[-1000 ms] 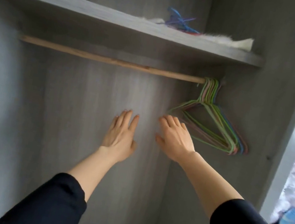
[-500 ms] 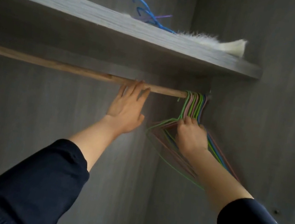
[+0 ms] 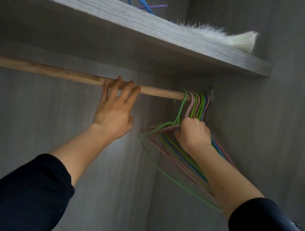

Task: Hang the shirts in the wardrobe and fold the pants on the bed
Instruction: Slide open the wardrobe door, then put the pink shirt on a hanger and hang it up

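Head view looks up into the wardrobe (image 3: 285,137), where a bunch of thin coloured hangers (image 3: 199,107) hangs crowded at the right end of the wooden rail (image 3: 44,70), close against the side wall; no shirts or pants show. The right hand (image 3: 194,134) is curled round the necks of the bunch just below the hooks, while the left hand (image 3: 114,113) has straight fingers laid against the rail, holding nothing. One green hanger (image 3: 181,108) sits slightly apart on the left of the bunch. These look light, springy and smooth, and their frames overlap, so they will likely snag on each other. The neck just under the hook seems the firmest hold, lifting one hook clear of the rail rather than tugging at the lower bar.
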`<state>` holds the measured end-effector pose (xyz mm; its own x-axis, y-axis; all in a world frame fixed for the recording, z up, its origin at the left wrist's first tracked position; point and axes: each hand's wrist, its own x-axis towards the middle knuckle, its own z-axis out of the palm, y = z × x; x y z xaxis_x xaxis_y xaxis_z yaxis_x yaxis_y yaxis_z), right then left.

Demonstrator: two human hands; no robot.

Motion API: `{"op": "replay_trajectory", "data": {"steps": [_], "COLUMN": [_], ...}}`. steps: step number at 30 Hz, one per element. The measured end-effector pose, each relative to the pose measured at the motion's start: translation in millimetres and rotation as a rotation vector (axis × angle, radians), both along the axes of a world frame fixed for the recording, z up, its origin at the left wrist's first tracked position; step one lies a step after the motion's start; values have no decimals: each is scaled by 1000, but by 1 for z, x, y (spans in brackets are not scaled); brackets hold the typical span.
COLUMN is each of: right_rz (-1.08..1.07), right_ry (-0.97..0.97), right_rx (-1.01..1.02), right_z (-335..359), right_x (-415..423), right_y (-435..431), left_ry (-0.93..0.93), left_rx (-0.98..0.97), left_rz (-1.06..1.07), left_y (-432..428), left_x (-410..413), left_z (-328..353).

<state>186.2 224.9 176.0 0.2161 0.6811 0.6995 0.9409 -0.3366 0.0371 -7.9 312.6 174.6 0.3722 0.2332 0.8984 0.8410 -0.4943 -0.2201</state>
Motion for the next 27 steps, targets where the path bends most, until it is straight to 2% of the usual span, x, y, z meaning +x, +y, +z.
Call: {"op": "replay_trajectory", "data": {"steps": [6, 9, 13, 17, 23, 27], "right_rz": [167, 246, 353, 403, 420, 320], "right_ry": [309, 442, 567, 626, 801, 866], "right_rx": [221, 267, 239, 214, 48, -62], "right_z": [16, 17, 0, -25, -81, -124], "right_x": [-16, -25, -28, -29, -30, -26], "right_y": [7, 10, 2, -23, -93, -156], "left_ry": [-14, 8, 11, -113, -27, -80], "left_rx": [-3, -27, -95, -194, -357, -485], "left_rz": [-8, -1, -29, -152, -336, -572], "left_y": [2, 1, -3, -14, -50, -97], "left_x": [4, 2, -1, -2, 6, 31], "left_z": [-2, -1, 3, -2, -73, -116]}}
